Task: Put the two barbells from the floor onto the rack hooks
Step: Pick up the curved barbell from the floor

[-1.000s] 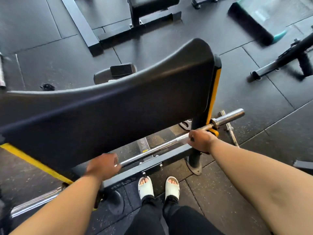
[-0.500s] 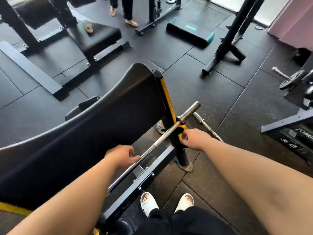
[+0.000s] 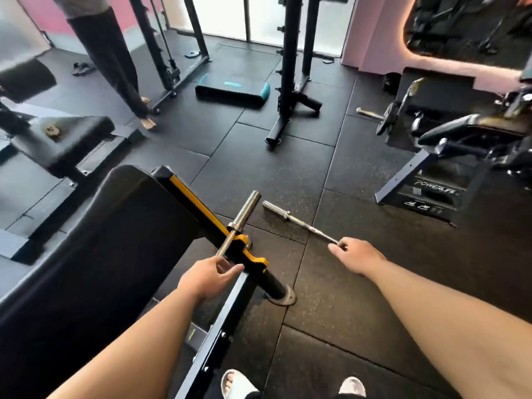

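Observation:
One chrome barbell (image 3: 244, 215) lies in the yellow rack hook (image 3: 250, 252) beside the black pad, its sleeve pointing up and away. My left hand (image 3: 207, 279) hovers just below the hook with fingers spread, the bar's shaft passing behind it. A second barbell (image 3: 288, 216) lies on the rubber floor to the right of the rack post. My right hand (image 3: 355, 254) is stretched out over that bar's shaft with loose fingers and covers the part nearest me; no grip on it shows.
The rack's black pad (image 3: 95, 254) fills the left foreground, its post foot (image 3: 280, 295) bolted to the floor. A bench (image 3: 449, 145) stands right, a squat stand (image 3: 290, 82) and a step platform (image 3: 233, 92) ahead. Another person's legs (image 3: 115, 59) are at far left.
My right hand left the racked barbell and swung right over the one on the floor. My left hand opened off the racked bar. The view tilted up and turned right.

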